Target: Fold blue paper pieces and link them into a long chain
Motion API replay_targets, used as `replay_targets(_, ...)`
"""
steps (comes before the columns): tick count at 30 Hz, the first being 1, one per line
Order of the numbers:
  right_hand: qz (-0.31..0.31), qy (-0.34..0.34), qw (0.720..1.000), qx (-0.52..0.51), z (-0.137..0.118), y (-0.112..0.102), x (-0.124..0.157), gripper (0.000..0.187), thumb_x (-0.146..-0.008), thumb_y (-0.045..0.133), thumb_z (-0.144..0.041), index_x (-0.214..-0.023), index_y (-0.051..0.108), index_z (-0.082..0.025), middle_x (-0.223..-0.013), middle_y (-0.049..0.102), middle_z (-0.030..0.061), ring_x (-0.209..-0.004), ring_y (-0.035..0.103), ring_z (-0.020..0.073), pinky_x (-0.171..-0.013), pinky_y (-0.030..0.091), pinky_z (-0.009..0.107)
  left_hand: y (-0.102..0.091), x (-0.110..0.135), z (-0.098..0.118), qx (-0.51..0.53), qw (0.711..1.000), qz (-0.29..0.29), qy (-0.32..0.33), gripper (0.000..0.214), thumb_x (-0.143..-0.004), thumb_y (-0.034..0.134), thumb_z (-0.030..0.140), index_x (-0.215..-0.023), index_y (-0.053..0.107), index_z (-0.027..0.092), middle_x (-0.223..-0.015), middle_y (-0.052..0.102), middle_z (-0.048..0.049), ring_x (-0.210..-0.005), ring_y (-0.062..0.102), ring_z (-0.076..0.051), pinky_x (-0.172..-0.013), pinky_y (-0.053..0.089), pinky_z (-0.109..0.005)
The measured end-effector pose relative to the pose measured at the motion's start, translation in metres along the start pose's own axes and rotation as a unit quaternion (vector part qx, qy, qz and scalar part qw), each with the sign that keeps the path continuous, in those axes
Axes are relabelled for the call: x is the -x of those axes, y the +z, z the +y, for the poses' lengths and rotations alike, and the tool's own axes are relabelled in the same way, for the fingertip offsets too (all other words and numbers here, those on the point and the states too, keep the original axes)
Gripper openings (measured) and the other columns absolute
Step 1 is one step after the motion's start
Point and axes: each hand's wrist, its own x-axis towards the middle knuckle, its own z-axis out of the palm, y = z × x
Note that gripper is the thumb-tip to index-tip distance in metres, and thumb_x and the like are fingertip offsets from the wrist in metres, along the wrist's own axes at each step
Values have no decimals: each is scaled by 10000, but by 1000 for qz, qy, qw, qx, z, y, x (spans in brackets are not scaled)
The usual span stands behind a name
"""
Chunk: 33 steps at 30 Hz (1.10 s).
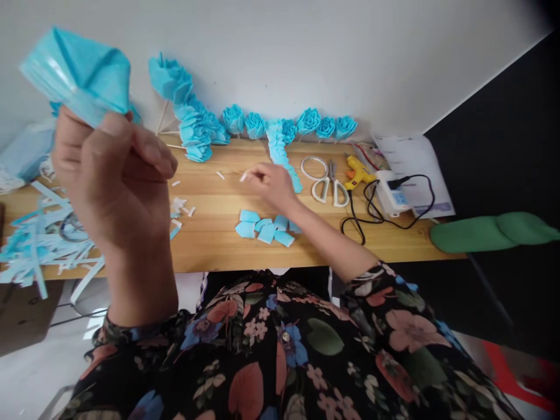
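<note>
Raised high at the left and close to the camera, my left hand point(116, 163) is closed on a folded blue paper petal point(94, 70), pinching its lower edge with thumb and fingers. The petal is slightly blurred and has a shiny band along one side. Over the middle of the table, my right hand point(273, 184) has its fingers pinched together, with a small white strip point(243, 177) at the tips. Several cut blue paper pieces point(265, 230) lie just below that hand. Behind it runs an overlapping row of blue petals point(280, 153).
Blue paper roses point(199, 125) line the wall. To the right are a tape roll point(314, 167), white-handled scissors point(330, 189), a yellow glue gun point(359, 170), a power strip point(391, 192) with black cable, and a green object point(485, 232). Paper scraps point(41, 239) pile up left.
</note>
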Motion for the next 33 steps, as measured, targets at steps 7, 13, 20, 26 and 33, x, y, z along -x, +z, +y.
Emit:
replay_targets(7, -235, -151, 952, 128, -44, 72, -5, 234, -990, 536, -287, -880, 723, -199, -893, 751, 20, -928, 649, 198, -1002, 369, 401, -30, 24, -10, 78, 993, 83, 36, 305, -860, 764, 384, -737, 575, 178, -524, 539, 52, -499, 521, -83, -566, 449, -223)
replay_targets(13, -87, -65, 994, 22, -30, 23, -1, 324, -887, 614, -164, -1201, 637, -238, -1063, 762, 23, -931, 681, 188, -899, 490, 357, -32, 30, -34, 76, 996, 44, 7, 296, -735, 827, 339, -682, 586, 176, -532, 552, 46, -481, 448, -57, -500, 352, -193)
replay_targets(20, 48, -40, 996, -56, -20, -27, 21, 251, -911, 585, -178, -1145, 643, -248, -1047, 767, 12, -972, 706, 165, -931, 536, 357, -9, 27, -49, 48, 998, -29, -42, 253, -716, 810, 324, -681, 609, 174, -533, 559, 44, -490, 453, -63, -501, 363, -197)
replay_targets(26, 22, -15, 992, -122, -9, -39, 29, 170, -959, 553, -272, -1105, 635, -244, -1042, 780, 18, -985, 731, 164, -908, 564, 355, 7, 24, -57, 22, 995, -63, -73, 259, -739, 778, 341, -660, 595, 176, -537, 566, 38, -485, 451, -63, -502, 375, -203)
replay_targets(33, 31, -56, 997, -53, 3, -56, 37, 163, -907, 573, -186, -1020, 669, -253, -1045, 774, 4, -977, 715, 162, -860, 564, 333, 24, 19, -60, 10, 992, -78, -97, 289, -719, 784, 346, -627, 568, 178, -525, 554, 40, -459, 428, -55, -478, 350, -197)
